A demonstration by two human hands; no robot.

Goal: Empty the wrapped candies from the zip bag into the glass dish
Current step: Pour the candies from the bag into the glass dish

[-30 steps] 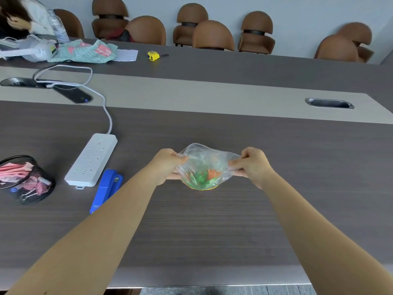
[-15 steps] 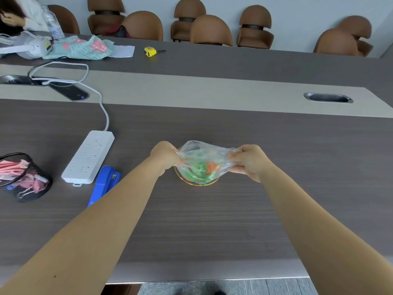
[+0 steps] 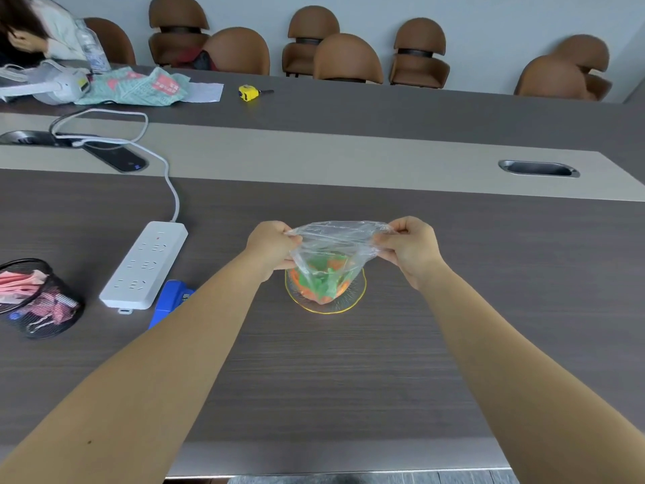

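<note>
A clear zip bag (image 3: 331,246) hangs stretched between both hands above the round glass dish (image 3: 352,302) with a yellow rim. My left hand (image 3: 270,244) pinches the bag's left upper corner and my right hand (image 3: 410,248) pinches its right upper corner. Green and orange wrapped candies (image 3: 323,279) bunch at the bag's low end, over the dish. I cannot tell whether they are still inside the bag or lying in the dish.
A white power strip (image 3: 145,265) and a blue stapler (image 3: 169,302) lie left of my left arm. At the far left sits a black mesh cup (image 3: 35,298). A phone (image 3: 117,157), a yellow tape measure (image 3: 248,92) and brown chairs (image 3: 347,59) are farther back.
Both hands have lifted the bag's corners, so the bag hangs lower end down over the dish. More of the dish's rim shows beneath it.
</note>
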